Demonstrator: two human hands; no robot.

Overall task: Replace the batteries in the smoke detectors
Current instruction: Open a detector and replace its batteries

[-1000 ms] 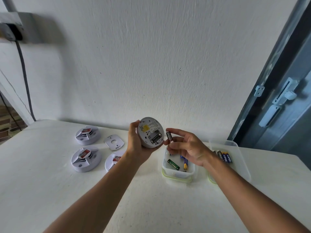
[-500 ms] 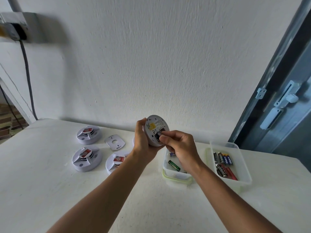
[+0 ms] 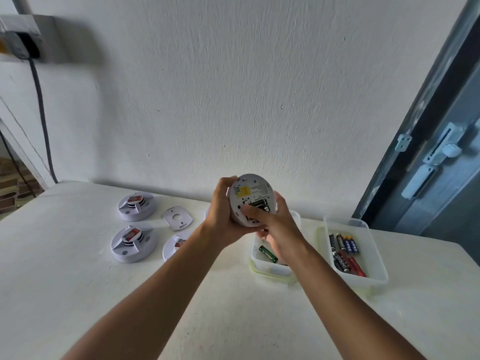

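I hold a round white smoke detector (image 3: 250, 189) upright above the table, its back with a yellow label facing me. My left hand (image 3: 223, 211) grips its left rim. My right hand (image 3: 276, 227) wraps the right rim, and its thumb presses on a battery (image 3: 259, 204) lying in the open compartment. Below my hands a clear tub (image 3: 270, 268) holds a green battery (image 3: 268, 253). A second clear tub (image 3: 374, 258) to the right holds several black, blue and red batteries (image 3: 345, 252).
Two white smoke detectors (image 3: 136, 206) (image 3: 132, 244) lie on the white table (image 3: 78, 281) at the left, a third (image 3: 174, 246) partly behind my left arm. A loose mounting plate (image 3: 178, 217) lies between them. A door with a latch (image 3: 439, 157) stands at right.
My right hand brought the battery from beside the detector into its compartment; it now curls around the right rim with the thumb pressing there. The detector rose slightly and shifted right.
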